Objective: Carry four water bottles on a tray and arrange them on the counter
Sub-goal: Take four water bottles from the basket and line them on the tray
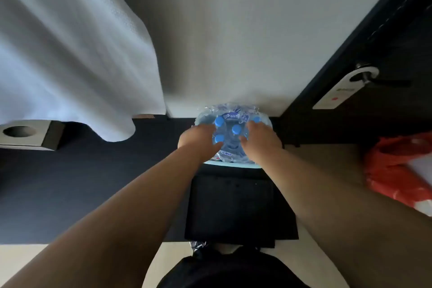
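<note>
Blue-capped bottles (236, 129) stand upright, bunched between the hands.
Left hand (198, 139) and right hand (263, 141) clasp the cluster's opposite sides, equally near.

A pale wall (233, 30) rises behind the dark tabletop (93, 182). White cloth (70, 54) hangs left; a dark door (385, 54) stands right.

The water bottles (231, 133) stand clustered at centre frame on the worktop (93, 182), against the wall behind them. The left hand (198, 140) holds the cluster's left side and the right hand (264, 142) its right. Just below them in the frame lies a flat square panel (233, 206). A cloth (70, 54) hangs at upper left, over a box with a round hole (23, 133) at the left edge. A door (385, 42) with a hanging tag (339, 91) fills the upper right, with a bag (397, 170) below it.
</note>
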`<state>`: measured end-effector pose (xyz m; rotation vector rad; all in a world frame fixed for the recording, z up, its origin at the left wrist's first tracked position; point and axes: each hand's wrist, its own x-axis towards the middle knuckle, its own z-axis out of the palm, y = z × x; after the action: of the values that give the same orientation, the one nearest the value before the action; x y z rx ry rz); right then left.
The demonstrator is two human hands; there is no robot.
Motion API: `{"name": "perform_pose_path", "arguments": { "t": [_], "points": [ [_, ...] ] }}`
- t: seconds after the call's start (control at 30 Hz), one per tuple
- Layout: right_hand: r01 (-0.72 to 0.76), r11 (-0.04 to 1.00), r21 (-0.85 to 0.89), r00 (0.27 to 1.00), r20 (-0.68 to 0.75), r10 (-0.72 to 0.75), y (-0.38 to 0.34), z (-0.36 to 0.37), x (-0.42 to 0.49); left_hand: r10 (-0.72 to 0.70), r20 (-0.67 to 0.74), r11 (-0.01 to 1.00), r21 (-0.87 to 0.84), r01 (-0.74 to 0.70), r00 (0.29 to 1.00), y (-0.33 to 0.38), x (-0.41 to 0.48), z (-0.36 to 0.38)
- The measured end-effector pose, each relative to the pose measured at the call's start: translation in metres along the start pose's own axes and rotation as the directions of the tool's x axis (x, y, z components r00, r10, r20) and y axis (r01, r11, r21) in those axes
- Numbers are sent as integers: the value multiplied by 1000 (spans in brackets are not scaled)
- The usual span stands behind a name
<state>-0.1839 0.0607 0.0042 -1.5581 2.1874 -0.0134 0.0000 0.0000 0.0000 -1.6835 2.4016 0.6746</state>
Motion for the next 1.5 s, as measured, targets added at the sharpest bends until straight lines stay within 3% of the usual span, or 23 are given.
{"name": "perform_pose_path", "arguments": {
  "t": [0.23,0.4,0.53,0.67,0.97,1.23,1.5],
  "points": [
    [91,986,-142,996,26,-88,-11,22,33,3,53,986,167,-12,999,4,22,25],
    [78,955,-287,995,-30,-90,-15,37,44,57,2,984,170,-56,998,-1,30,42],
    [75,959,-275,995,-43,-91,-10,41,43,62,-17,984,171,-58,998,2,35,49],
    [154,940,-305,982,-58,-179,-9,32,31,66,-56,983,177,-55,996,4,27,44],
    [146,985,-96,960,-226,-165,-11,-13,-8,6,-163,991,-131,-27,987,17,-15,-10],
    [245,967,72,892,-407,-196,-17,-50,-57,90,-408,952,-234,-199,908,25,-51,-50],
    [281,950,136,894,-397,-207,-28,-86,-110,145,-499,905,-281,-318,854,25,-108,-77]
  ]
}}
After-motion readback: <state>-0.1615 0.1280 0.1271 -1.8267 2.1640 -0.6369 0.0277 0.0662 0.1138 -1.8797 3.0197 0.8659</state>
